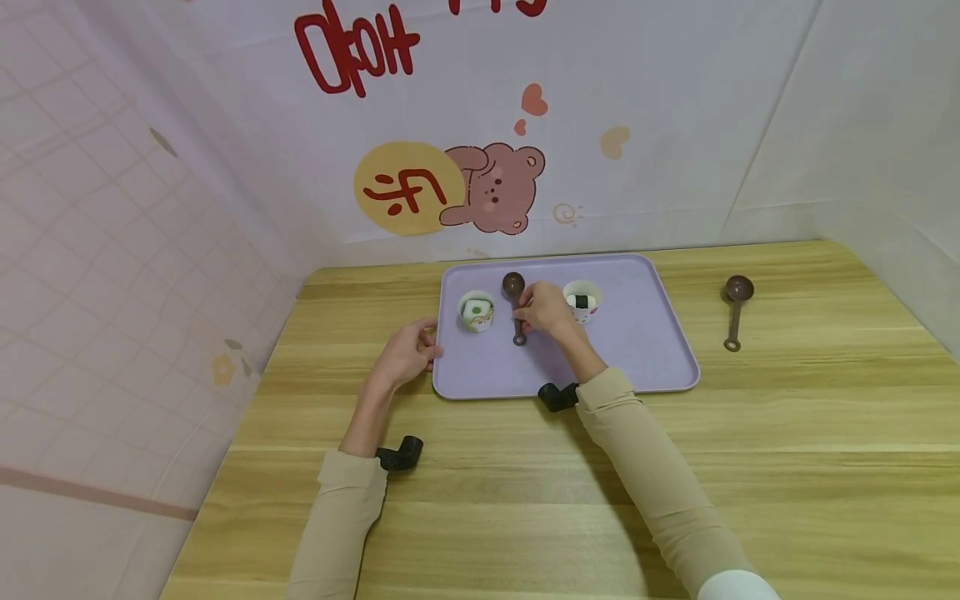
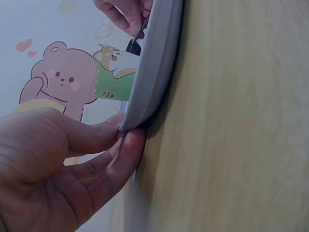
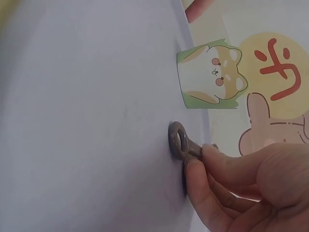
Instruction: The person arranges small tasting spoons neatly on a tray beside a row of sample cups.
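Note:
A brown measuring spoon (image 1: 513, 286) with a ring at its handle's end lies on the lilac tray (image 1: 622, 367). My right hand (image 1: 545, 309) pinches its handle between thumb and fingers; the ring shows close up in the right wrist view. My left hand (image 1: 406, 354) pinches the tray's left rim, thumb above and a finger beneath, as the left wrist view shows. Left of the spoon stands a small paper cup (image 1: 477, 322) with a dog print and a white-and-green piece inside. Another paper cup (image 1: 590, 290), holding a white piece with a black band, is partly behind my right hand.
A second brown measuring spoon (image 1: 738, 289) lies on the wooden table (image 1: 480, 500) to the right of the tray. Behind the table hangs a white printed cloth (image 1: 660, 83) with a pink bear. Black wrist mounts (image 1: 405, 453) protrude beside both wrists.

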Demonstrator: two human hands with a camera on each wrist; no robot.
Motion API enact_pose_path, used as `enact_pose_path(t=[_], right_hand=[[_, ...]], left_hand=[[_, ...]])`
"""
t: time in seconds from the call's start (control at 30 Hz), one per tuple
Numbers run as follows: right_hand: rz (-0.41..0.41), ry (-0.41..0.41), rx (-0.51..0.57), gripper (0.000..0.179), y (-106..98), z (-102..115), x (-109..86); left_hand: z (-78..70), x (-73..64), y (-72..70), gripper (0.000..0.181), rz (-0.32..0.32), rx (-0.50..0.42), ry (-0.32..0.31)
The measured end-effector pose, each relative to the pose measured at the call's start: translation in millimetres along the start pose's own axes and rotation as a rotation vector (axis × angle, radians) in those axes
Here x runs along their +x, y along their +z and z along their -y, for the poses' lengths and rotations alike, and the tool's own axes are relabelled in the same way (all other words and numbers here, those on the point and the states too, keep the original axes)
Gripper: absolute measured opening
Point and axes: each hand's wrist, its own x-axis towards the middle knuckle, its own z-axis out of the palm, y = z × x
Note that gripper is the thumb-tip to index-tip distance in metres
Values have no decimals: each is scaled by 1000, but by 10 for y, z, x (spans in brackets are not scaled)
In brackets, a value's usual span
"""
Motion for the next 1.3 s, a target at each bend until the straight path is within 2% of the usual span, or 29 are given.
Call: enact_pose_path(t=[0.23,0.6,1.13,1.3], right_hand=[[6,-7,-18,13,-16,15,-28],[17,-50,-103,20,-56,31,-87],[17,-76,-80,34,-116,14,-196],[-23,-101,-72,34,-141,23,-233]], left_hand=[[-11,-8,-4,54,6,0,-4],[-7,-7,-1,54,4,4,-3],[-14,-6,1,54,2,8,1],[-22,-6,0,54,2,9,-1]])
